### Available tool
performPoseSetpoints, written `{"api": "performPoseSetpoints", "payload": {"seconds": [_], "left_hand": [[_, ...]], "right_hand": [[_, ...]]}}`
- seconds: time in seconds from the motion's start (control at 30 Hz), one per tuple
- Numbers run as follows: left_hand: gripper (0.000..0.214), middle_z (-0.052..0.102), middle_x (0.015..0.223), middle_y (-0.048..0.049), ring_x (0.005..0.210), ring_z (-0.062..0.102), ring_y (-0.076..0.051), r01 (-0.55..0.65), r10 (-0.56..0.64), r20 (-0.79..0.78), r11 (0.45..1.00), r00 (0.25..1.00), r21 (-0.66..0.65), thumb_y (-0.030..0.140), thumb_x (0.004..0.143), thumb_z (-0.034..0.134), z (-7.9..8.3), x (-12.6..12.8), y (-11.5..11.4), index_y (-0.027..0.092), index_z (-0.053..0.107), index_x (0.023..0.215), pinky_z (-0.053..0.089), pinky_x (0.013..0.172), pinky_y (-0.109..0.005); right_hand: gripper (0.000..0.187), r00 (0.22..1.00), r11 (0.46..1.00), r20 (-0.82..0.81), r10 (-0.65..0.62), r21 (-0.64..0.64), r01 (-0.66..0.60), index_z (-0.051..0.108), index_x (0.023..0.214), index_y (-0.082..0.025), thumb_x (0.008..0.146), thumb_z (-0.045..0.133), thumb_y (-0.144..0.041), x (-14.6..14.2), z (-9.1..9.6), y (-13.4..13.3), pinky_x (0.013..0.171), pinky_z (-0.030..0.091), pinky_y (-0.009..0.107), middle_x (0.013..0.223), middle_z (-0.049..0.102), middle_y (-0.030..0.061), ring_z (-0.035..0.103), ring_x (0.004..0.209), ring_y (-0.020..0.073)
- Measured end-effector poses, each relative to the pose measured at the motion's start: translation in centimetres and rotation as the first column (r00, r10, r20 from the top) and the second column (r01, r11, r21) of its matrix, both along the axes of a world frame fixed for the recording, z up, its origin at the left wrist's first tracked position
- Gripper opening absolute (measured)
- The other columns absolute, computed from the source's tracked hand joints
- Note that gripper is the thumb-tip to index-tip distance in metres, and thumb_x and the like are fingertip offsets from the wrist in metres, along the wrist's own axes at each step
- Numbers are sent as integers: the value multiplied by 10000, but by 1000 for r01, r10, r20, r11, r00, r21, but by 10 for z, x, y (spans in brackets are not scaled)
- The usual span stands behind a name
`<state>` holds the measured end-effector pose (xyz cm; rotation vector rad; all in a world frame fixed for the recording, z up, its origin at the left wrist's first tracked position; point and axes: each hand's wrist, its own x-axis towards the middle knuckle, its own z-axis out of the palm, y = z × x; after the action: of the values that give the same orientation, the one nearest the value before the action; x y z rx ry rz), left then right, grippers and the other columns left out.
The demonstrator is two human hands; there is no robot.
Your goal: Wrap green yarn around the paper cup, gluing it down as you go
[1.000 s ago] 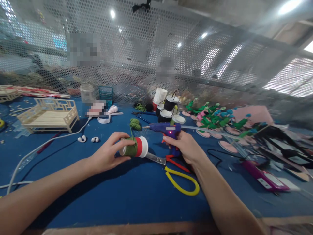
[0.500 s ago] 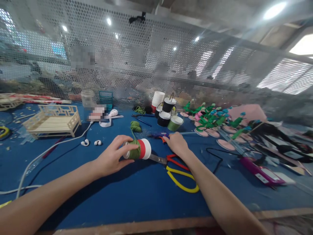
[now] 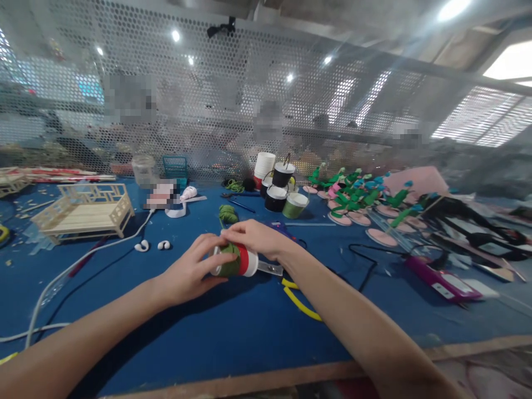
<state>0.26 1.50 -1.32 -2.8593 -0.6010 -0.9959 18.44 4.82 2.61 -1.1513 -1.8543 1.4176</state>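
Note:
My left hand (image 3: 197, 269) is wrapped around a paper cup (image 3: 251, 262), which lies on its side above the blue table. Green yarn (image 3: 230, 265) is wound around the cup's left part, beside a red band and a white end. My right hand (image 3: 257, 238) reaches over the top of the cup, its fingertips pinched at the yarn strand there. The strand leads back to a small green yarn ball (image 3: 228, 214). Under my right forearm lie scissors (image 3: 301, 302) with yellow and red handles, partly covered. A blue glue gun (image 3: 286, 230) lies just behind the right hand, mostly hidden.
Yarn-covered little buckets (image 3: 276, 198) and stacked paper cups (image 3: 265, 164) stand at the back. Green figures on pink discs (image 3: 382, 238) crowd the right, near a purple device (image 3: 443, 282). At left are a wooden toy bed (image 3: 87, 213), a white cable (image 3: 89, 252) and earbuds (image 3: 142, 245).
My right hand has let go of the glue gun and moved left to the yarn on top of the cup. My left hand still holds the cup in about the same place.

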Motion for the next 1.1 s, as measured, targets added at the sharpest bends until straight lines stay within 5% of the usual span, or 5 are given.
{"api": "performPoseSetpoints", "payload": {"seconds": [0.17, 0.33, 0.57, 1.1], "left_hand": [[332, 445, 1115, -112, 1049, 453, -235, -24, 31, 54, 992, 998, -126, 203, 824, 550, 0, 0, -1, 201, 461, 1144, 437, 892, -405], [375, 461, 1104, -100, 1048, 480, -221, -7, 53, 118, 931, 992, -364, 298, 816, 567, 6, 1, -4, 192, 453, 1157, 438, 906, -372], [391, 482, 1078, -100, 1026, 505, -220, 50, 54, 187, 859, 981, -510, 321, 783, 612, 6, 4, -5, 178, 480, 1122, 444, 890, -360], [366, 460, 1127, -106, 1068, 479, -223, 77, -33, 130, 932, 991, -354, 313, 820, 570, 7, 6, -12, 210, 450, 1150, 435, 914, -378]], "right_hand": [[220, 964, 978, -174, -200, 18, 206, 558, 634, -161, 611, 675, -347, 6, 0, -5, 578, 379, 238, 599, 529, -41, 454, 557, 87], [228, 944, 914, -198, -265, 261, 311, 525, 654, -166, 698, 594, -379, 20, 2, -9, 638, 380, 258, 647, 552, -18, 468, 609, 98], [225, 936, 883, -214, -281, 325, 339, 472, 649, -187, 748, 543, -376, 25, 0, -9, 612, 397, 262, 610, 567, -15, 505, 583, 106], [225, 973, 905, -17, -230, 364, 220, 476, 621, -187, 785, 501, -340, 17, -2, -12, 577, 388, 247, 601, 564, -14, 494, 557, 106]]}}
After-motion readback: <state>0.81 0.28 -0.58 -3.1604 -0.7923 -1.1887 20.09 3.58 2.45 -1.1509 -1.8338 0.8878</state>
